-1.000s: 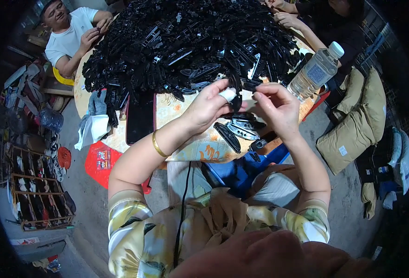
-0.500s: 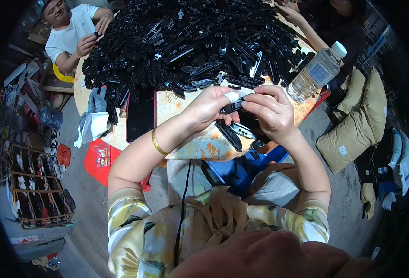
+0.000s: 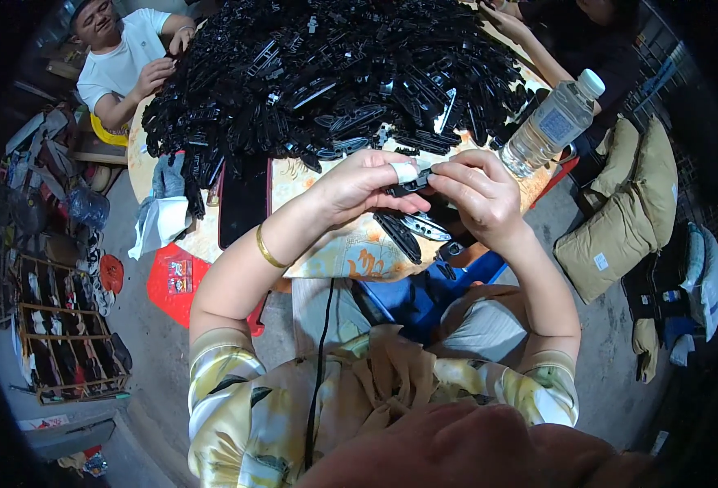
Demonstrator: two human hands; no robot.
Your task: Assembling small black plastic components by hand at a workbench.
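The left hand [image 3: 363,185] has its thumb, bound in a white wrap [image 3: 406,172], and fingers clamped on a small black part [image 3: 400,190]. The right hand [image 3: 482,199] pinches the same part at its other end, its fingers close together; they hide some of it, so its exact shape is hard to tell. The part is held over the tabletop [image 3: 351,264], near the front edge. Loose black pieces [image 3: 398,237] lie just below the hands. Farther out are a dark phone [image 3: 245,207] on the left, a clear bottle [image 3: 547,130] on the right and a large black heap [image 3: 334,89] beyond.
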